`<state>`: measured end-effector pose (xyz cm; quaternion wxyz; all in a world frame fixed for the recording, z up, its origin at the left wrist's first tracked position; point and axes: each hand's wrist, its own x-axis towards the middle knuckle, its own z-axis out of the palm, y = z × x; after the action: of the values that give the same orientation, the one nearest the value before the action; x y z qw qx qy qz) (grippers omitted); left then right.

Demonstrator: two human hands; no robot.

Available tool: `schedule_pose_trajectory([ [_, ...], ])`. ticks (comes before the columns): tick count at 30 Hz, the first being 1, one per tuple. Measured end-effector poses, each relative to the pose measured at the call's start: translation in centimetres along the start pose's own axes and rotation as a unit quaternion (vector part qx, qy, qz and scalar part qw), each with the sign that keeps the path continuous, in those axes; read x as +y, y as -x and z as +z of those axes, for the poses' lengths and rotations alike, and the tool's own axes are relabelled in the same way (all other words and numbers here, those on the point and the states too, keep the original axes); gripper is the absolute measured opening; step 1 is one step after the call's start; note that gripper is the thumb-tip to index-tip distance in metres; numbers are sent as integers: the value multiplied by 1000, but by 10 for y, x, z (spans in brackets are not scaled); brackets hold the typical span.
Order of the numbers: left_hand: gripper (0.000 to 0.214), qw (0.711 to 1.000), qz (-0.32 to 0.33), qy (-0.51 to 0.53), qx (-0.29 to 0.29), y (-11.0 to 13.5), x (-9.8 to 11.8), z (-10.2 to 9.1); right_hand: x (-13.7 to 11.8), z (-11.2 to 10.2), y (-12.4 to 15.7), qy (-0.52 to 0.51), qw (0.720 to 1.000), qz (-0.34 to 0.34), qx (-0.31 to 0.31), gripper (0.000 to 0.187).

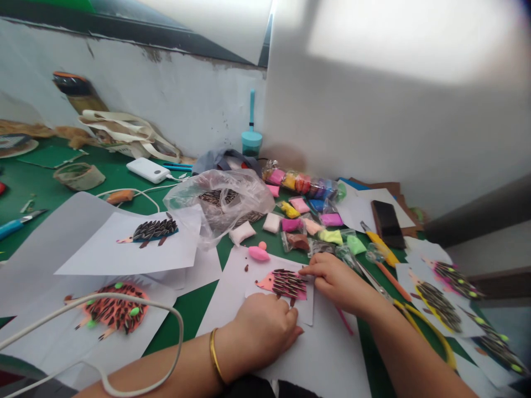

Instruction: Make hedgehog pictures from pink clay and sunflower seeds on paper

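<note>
Thin gold bangle [215, 356] encircling the wrist behind my left grip [265, 326]; both my forearms bare.

Matt white paper sheets [265, 276]; crinkly glossy plastic bag [224, 202]; soft matt clay lumps [258, 253]; green matt tabletop [191, 309].

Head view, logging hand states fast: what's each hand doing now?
Left hand: curled shut, resting on the white paper below the pink hedgehog.
Right hand: fingertips at the hedgehog's edge; whether it holds anything cannot be told.
</note>
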<state>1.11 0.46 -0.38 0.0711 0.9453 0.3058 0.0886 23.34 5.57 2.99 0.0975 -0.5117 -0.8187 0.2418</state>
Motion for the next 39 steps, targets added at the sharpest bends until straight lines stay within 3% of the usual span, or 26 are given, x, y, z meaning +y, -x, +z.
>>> schedule_pose_trajectory([
  [5, 23, 1000, 1, 5, 2, 0, 0, 0, 0, 1, 0, -2, 1000, -9, -4, 47],
  [11, 23, 1000, -1, 2, -9, 0, 0, -2, 13, 1, -4, 60, 996, 2, 65, 33],
  [20, 22, 1000, -4, 1, -15, -2, 0, -2, 24, 8, -11, 127, 989, -49, 62, 15],
  [24, 22, 1000, -5, 9, -10, -1, 0, -2, 23, 6, -12, 124, 989, -57, 60, 20],
  [30, 21, 1000, -5, 14, -5, -1, 0, -2, 17, 3, -12, 129, 989, -59, 42, 13],
  [39, 18, 1000, -6, 19, -12, -1, -1, 0, 3, 0, -7, 129, 991, -19, 40, 14],
])
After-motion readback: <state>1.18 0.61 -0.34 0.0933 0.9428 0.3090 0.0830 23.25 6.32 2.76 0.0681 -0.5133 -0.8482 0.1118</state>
